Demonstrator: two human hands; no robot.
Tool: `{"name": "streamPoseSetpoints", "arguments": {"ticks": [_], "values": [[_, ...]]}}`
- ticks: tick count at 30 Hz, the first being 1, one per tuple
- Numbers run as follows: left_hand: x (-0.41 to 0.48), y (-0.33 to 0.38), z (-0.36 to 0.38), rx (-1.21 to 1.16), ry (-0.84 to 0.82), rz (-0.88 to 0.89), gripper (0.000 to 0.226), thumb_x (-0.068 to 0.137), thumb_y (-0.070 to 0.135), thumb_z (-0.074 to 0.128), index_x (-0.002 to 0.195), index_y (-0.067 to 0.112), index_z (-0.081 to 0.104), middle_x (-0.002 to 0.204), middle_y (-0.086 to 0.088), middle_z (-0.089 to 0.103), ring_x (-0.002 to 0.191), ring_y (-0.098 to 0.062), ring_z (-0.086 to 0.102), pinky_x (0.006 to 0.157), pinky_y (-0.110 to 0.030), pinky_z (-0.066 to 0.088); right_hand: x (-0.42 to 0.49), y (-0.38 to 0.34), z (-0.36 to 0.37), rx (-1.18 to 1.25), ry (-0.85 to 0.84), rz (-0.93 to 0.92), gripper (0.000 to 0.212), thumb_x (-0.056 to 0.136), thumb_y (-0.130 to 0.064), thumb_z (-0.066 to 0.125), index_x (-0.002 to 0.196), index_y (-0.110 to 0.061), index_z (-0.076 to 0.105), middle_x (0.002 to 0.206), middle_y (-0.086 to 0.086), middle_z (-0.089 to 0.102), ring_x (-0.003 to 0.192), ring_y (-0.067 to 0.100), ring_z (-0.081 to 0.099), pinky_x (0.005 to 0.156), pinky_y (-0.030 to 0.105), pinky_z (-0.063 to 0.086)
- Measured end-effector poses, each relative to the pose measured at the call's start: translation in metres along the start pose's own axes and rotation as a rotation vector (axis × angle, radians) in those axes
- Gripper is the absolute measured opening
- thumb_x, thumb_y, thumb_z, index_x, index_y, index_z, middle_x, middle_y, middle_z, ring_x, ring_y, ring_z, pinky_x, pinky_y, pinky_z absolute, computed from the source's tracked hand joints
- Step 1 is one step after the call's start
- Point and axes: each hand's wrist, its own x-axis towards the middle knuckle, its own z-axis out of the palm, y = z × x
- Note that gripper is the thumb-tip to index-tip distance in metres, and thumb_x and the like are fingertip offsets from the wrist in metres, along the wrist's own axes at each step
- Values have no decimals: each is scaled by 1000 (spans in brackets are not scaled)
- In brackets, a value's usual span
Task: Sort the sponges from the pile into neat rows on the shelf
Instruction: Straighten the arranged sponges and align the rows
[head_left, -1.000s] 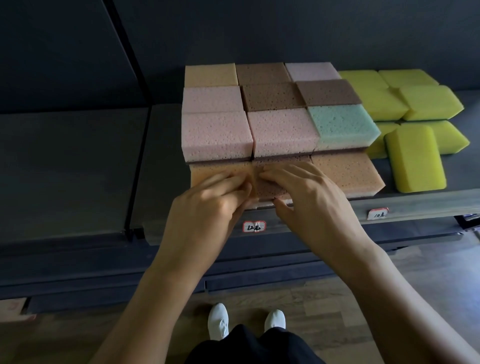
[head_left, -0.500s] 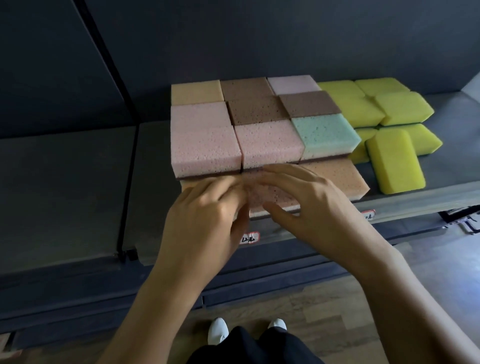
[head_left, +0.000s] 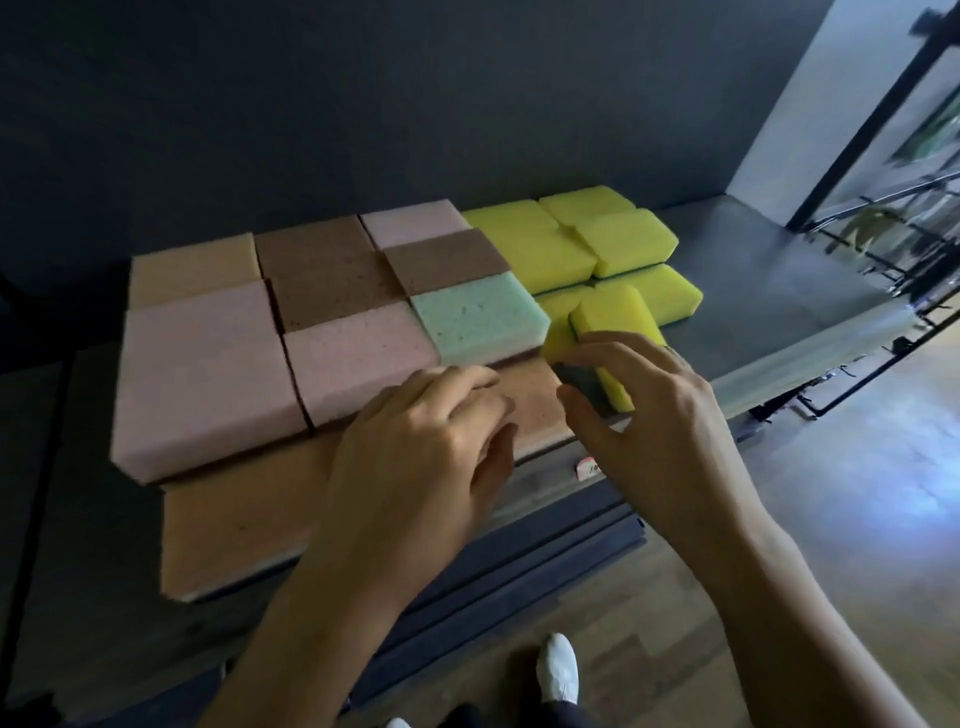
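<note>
On the grey shelf (head_left: 779, 280) stands a tight block of rectangular sponges: pink (head_left: 208, 384), brown (head_left: 332, 275), one green (head_left: 483, 317), and an orange front row (head_left: 234, 519). Right of the block lie several yellow sponges (head_left: 623, 239), partly stacked. The nearest yellow sponge (head_left: 608, 312) points toward me at the shelf's front. My right hand (head_left: 654, 415) arches over its near end, fingers spread, thumb at its left side; no firm grip shows. My left hand (head_left: 426, 457) rests with loosely curled fingers on the orange front row, holding nothing.
A small price tag (head_left: 587, 467) sticks to the shelf's front edge. A dark wall backs the shelf. At the far right stands a black metal rack (head_left: 883, 208) over a glossy floor. My white shoe (head_left: 558, 670) shows below on wooden flooring.
My right hand has left the front-row sponges and moved right to the nearest yellow sponge. My left hand has stayed on the front row. My view has swung to the right.
</note>
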Motion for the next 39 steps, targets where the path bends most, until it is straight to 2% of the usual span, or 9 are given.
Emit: {"name": "streamPoseSetpoints", "arguments": {"ticks": [3, 6, 10, 13, 17, 21, 29, 35, 39], "values": [[24, 16, 19, 2, -16, 9, 22, 92, 27, 55, 103, 16, 71, 116, 4, 64, 103, -13, 59, 79, -36, 52, 12, 31, -4, -27, 38, 105, 36, 88, -36, 70, 120, -23, 66, 134, 0, 58, 121, 26, 54, 98, 42, 48], [46, 32, 36, 25, -33, -15, 21, 92, 26, 58, 103, 14, 72, 117, 2, 65, 106, -13, 59, 80, -35, 53, 23, 56, -4, -56, -12, 161, 56, 83, -51, 68, 131, -25, 57, 145, 4, 45, 128, 32, 44, 99, 47, 45], [67, 46, 54, 62, -11, -71, 15, 89, 22, 65, 100, 15, 72, 116, 3, 64, 104, -14, 60, 79, -37, 55, 36, 75, -2, -63, -99, 166, 79, 75, -64, 64, 140, -21, 46, 149, 12, 35, 124, 38, 40, 92, 51, 46], [76, 55, 61, 89, 19, -107, 15, 92, 24, 62, 100, 15, 72, 115, 5, 64, 101, -12, 60, 80, -35, 54, 42, 84, 1, -39, -160, 145, 88, 73, -66, 55, 144, -17, 39, 144, 19, 35, 118, 40, 41, 88, 51, 47], [81, 63, 65, 115, 74, -161, 19, 94, 25, 58, 100, 14, 72, 114, 4, 65, 99, -12, 61, 77, -35, 55, 48, 93, -1, 5, -212, 66, 82, 76, -58, 58, 141, -12, 40, 131, 18, 44, 107, 37, 46, 82, 45, 44], [81, 71, 66, 146, 141, -196, 20, 94, 23, 57, 100, 12, 73, 113, 2, 66, 99, -14, 62, 78, -35, 55, 59, 101, -9, -12, -264, -36, 76, 78, -49, 73, 140, -16, 44, 132, 14, 48, 108, 35, 47, 80, 44, 45], [78, 62, 56, 256, 195, -253, 19, 90, 18, 66, 107, 10, 71, 118, -1, 64, 106, -19, 60, 85, -38, 53, 85, 104, -15, -13, -288, -210, 62, 78, -32, 76, 132, -15, 51, 136, 5, 55, 120, 31, 50, 92, 47, 45], [83, 40, 45, 286, 74, -315, 42, 84, 28, 71, 121, 12, 65, 129, -2, 59, 116, -22, 56, 94, -37, 47, 106, 98, -14, -73, -361, -295, 61, 79, -27, 73, 135, -20, 51, 147, -2, 47, 135, 23, 40, 106, 40, 33], [89, 29, 44, 281, -3, -308, 35, 82, 28, 69, 114, 13, 68, 127, -1, 60, 112, -22, 57, 90, -38, 48, 113, 94, -8, -29, -470, -346, 62, 78, -25, 73, 135, -21, 51, 147, -4, 47, 138, 19, 39, 114, 41, 33]]}}
